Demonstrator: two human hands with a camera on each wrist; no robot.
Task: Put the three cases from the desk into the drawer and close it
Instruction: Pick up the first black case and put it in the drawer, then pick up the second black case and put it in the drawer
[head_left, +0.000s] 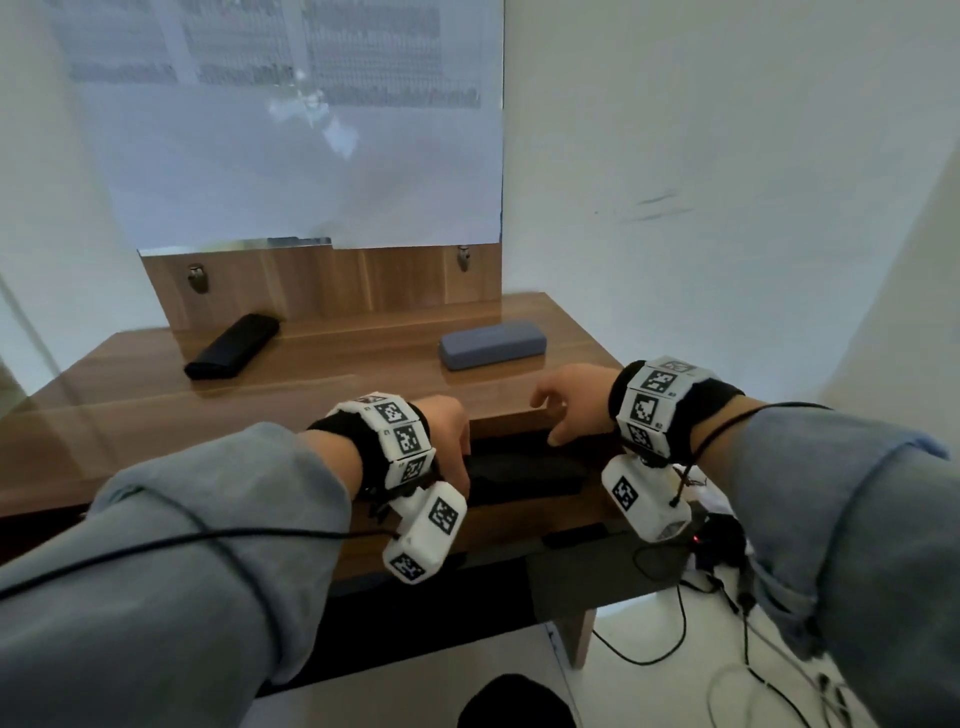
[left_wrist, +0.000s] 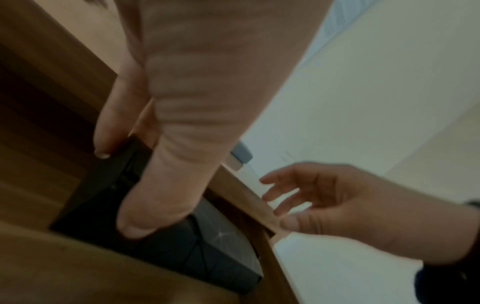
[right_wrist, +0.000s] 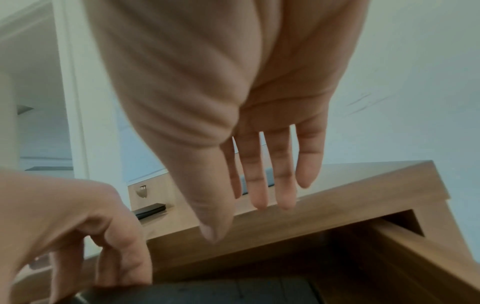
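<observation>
A black case (head_left: 524, 467) (left_wrist: 182, 246) (right_wrist: 233, 294) lies inside the open drawer (head_left: 493, 535) under the wooden desk top (head_left: 156, 395). My left hand (head_left: 452, 441) (left_wrist: 119, 189) (right_wrist: 103, 236) pinches its left end between thumb and fingers. My right hand (head_left: 566, 405) (left_wrist: 311, 195) (right_wrist: 259, 185) hovers with straight, spread fingers over the drawer's right part, by the desk's front edge, holding nothing. A second black case (head_left: 234, 345) (right_wrist: 150, 209) rests at the desk's back left. A grey-blue case (head_left: 493, 343) (left_wrist: 241, 153) rests at the back right.
A wooden back panel with two metal hooks (head_left: 197, 278) and a large pale board (head_left: 291, 156) rise behind the desk. A white wall closes the right side. Cables and a dark device (head_left: 717, 540) lie on the floor at the right, beside the desk leg.
</observation>
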